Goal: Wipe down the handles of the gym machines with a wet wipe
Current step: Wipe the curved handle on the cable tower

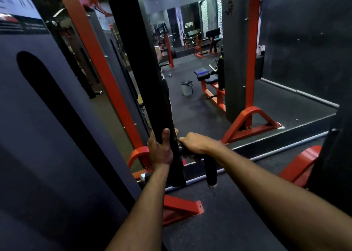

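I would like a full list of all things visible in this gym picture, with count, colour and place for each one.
black post: one, black, upright at centre, beside the mirror
handle: one, black padded, low at centre, right of the post
machine frame: red bars, left of the post, with red feet on the floor
mirror: one, behind the post, reflecting the gym
bucket: one, pale, seen in the mirror on the floor
bench: one, black pads on red frame, seen in the mirror
floor: dark, below
left hand: grips the black post
right hand: grips the handle; no wipe is visible
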### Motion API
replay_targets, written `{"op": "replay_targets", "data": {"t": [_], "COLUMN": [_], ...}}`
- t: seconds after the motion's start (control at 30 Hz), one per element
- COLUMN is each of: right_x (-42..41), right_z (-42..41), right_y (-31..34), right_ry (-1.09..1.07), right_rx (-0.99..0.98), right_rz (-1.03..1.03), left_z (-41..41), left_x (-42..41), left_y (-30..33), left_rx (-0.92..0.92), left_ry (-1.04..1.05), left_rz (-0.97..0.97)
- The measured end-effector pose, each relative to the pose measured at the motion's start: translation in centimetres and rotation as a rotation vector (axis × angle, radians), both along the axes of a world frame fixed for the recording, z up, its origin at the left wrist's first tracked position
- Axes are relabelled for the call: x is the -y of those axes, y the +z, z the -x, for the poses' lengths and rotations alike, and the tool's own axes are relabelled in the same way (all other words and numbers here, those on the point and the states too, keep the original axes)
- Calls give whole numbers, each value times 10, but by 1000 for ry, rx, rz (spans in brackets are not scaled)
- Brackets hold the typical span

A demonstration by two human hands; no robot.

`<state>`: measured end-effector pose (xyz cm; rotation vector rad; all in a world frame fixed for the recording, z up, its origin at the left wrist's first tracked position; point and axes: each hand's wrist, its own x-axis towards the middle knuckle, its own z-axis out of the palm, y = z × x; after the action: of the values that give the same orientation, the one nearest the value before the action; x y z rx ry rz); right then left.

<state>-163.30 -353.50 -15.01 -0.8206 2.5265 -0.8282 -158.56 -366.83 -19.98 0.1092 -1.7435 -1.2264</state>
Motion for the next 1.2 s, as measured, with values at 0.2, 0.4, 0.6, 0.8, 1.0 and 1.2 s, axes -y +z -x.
{"op": "replay_targets", "data": {"t": [0.2, 0.4, 0.6, 0.8, 1.0, 1.2], "right_x": [-1, 0, 1, 4, 1, 3], "right_z": [-8, -9, 35, 43, 33, 44], "right_y": [-75, -71, -8, -36, -94, -45], "right_ry": [-93, -160, -28, 19, -185, -219], "right_rx": [-977, -831, 185, -357, -1022, -218], "right_rz": [274, 289, 103, -26, 402, 149], "left_z": [5, 17, 22, 28, 33, 38], "left_x": [-1, 0, -3, 3, 3, 6], "left_y": [-2, -3, 0, 1, 0, -3], "left_rx": [-13, -51, -46, -73, -92, -74], "left_ry": [46, 38, 19, 40, 51, 63], "left_rz": [-24, -37, 5, 4, 42, 19]}}
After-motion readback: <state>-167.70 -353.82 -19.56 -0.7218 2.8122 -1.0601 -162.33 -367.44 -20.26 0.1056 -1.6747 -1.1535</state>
